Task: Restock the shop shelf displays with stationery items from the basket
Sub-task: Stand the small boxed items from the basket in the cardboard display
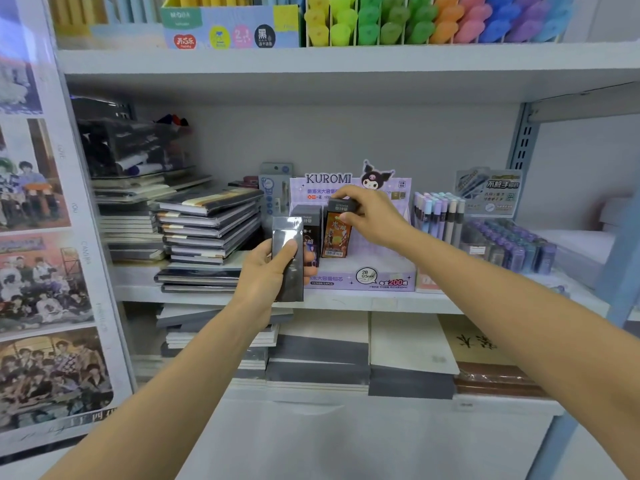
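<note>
A purple Kuromi display box (381,275) stands on the middle shelf. Inside it stands an orange card pack (336,237), and my right hand (370,216) pinches its dark top end. A dark pack (309,221) stands just left of it in the box. My left hand (266,271) grips a glossy black pack (288,261) upright in front of the box's left side. No basket is in view.
Stacked dark notebooks (207,230) fill the shelf left of the box. Pens (438,216) and purple erasers (509,247) sit to the right. Highlighters (433,19) line the upper shelf. Paper pads (408,341) lie below. A poster panel (41,237) stands at left.
</note>
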`<state>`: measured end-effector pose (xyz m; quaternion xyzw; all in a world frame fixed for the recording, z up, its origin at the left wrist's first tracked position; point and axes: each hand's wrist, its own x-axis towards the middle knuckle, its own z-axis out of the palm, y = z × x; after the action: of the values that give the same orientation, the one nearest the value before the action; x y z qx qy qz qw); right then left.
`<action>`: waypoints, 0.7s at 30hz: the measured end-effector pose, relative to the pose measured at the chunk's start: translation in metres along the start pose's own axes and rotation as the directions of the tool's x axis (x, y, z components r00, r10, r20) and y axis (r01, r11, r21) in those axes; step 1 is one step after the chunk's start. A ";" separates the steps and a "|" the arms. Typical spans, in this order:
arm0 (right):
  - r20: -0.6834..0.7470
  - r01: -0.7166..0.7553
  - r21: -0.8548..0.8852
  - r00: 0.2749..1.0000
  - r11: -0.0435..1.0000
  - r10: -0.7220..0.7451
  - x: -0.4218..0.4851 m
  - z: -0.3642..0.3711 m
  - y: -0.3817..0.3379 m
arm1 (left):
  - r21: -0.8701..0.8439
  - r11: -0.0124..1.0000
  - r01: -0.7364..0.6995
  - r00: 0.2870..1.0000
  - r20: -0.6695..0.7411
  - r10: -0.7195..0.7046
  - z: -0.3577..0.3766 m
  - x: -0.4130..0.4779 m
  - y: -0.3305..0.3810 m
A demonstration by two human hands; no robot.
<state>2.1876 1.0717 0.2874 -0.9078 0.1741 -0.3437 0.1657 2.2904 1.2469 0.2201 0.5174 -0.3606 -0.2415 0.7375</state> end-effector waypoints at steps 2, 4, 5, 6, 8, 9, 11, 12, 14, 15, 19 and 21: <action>0.014 -0.007 -0.013 1.000 1.000 0.007 0.004 -0.001 -0.002 | 0.010 1.000 -0.004 1.000 0.000 0.004 0.000 0.001 -0.001; 0.039 -0.010 -0.025 0.999 1.000 0.011 0.007 -0.002 -0.003 | 0.013 1.000 -0.006 1.000 0.005 0.006 0.001 0.001 -0.001; 0.050 -0.009 -0.035 0.999 0.999 0.011 0.007 -0.003 -0.002 | 0.014 1.000 -0.006 1.000 0.008 0.006 0.001 0.001 -0.001; 0.054 -0.007 -0.048 0.998 0.999 0.010 0.008 -0.004 -0.001 | 0.017 1.000 -0.006 1.000 0.009 0.006 0.000 0.001 -0.002; 0.040 0.001 -0.075 0.999 0.997 0.002 0.007 -0.002 0.001 | 0.021 1.000 -0.007 1.000 0.011 0.006 0.000 0.001 -0.002; 0.027 0.008 -0.083 1.000 0.997 -0.005 0.006 0.000 0.001 | 0.020 1.000 -0.007 1.000 0.013 0.007 -0.001 0.001 -0.002; -0.001 0.030 -0.082 1.000 0.996 -0.030 0.003 0.006 0.001 | 0.017 1.000 -0.007 1.000 0.016 0.007 -0.001 0.001 -0.002; -0.024 0.038 -0.069 0.999 0.997 -0.040 0.001 0.009 0.001 | 0.017 1.000 -0.005 1.000 0.017 0.005 -0.002 0.001 -0.003; -0.094 0.044 -0.032 0.994 0.999 -0.047 0.000 0.012 0.002 | 0.014 1.000 -0.002 1.000 0.019 0.002 -0.001 0.002 -0.003; -0.128 0.046 -0.028 0.991 0.999 -0.049 -0.001 0.013 0.003 | 0.013 1.000 -0.003 1.000 0.022 0.002 -0.001 0.002 -0.004; -0.180 0.038 -0.070 0.982 0.997 -0.050 -0.005 0.019 0.009 | 0.004 1.000 -0.008 0.999 0.040 0.008 0.001 0.003 -0.006; -0.175 0.027 -0.102 0.984 0.994 -0.045 -0.007 0.019 0.011 | 0.008 1.000 -0.009 0.999 0.045 0.009 0.002 0.003 -0.006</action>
<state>2.1935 1.0685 0.2657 -0.8838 0.1885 -0.4168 0.0978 2.2907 1.2409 0.2155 0.5132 -0.3806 -0.2484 0.7280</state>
